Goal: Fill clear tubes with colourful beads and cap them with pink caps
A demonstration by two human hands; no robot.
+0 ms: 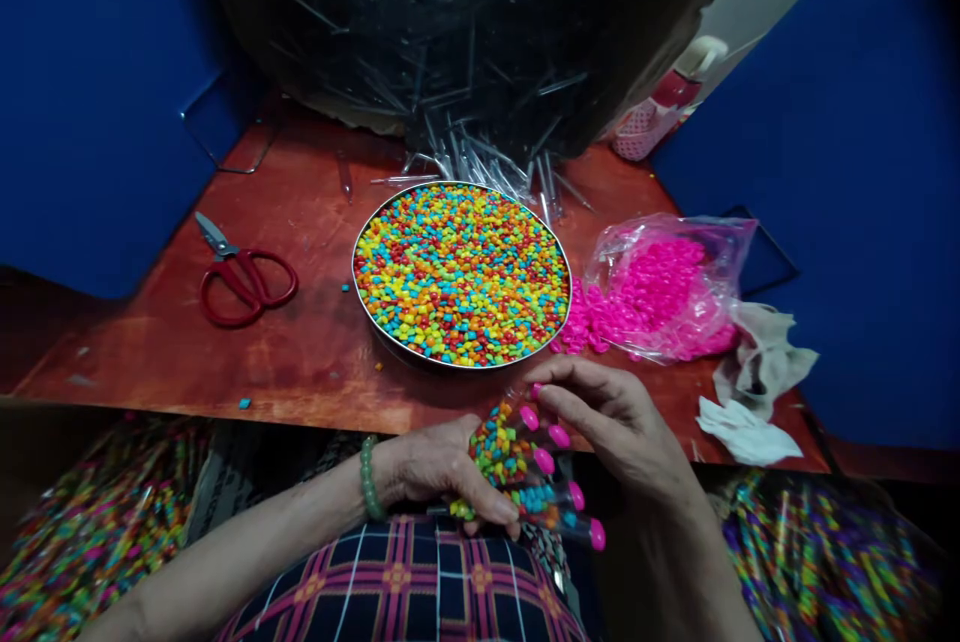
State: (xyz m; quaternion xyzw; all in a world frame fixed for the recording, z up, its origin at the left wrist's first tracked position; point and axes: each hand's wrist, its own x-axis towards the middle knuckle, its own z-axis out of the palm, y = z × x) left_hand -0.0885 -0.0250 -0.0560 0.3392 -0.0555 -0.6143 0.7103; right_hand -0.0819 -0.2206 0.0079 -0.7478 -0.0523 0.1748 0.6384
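Observation:
My left hand point(442, 477), with a green bead bracelet on the wrist, is closed round a bunch of clear tubes point(517, 467) filled with coloured candy and capped in pink. My right hand point(611, 417) rests its fingers on the top of the bunch, pinching a pink cap point(535, 390) at the uppermost tube. Just beyond the hands sits a round metal tray point(360, 297) heaped with multicoloured candy pieces. A clear bag of pink caps point(664, 287) lies to the tray's right, some spilled beside it.
Red-handled scissors point(244, 277) lie at the left of the red-brown table point(300, 362). Empty clear tubes point(480, 162) pile behind the tray under a dark bag. White cloth scraps point(750, 402) lie at the right edge. Filled tubes heap at both sides of my lap.

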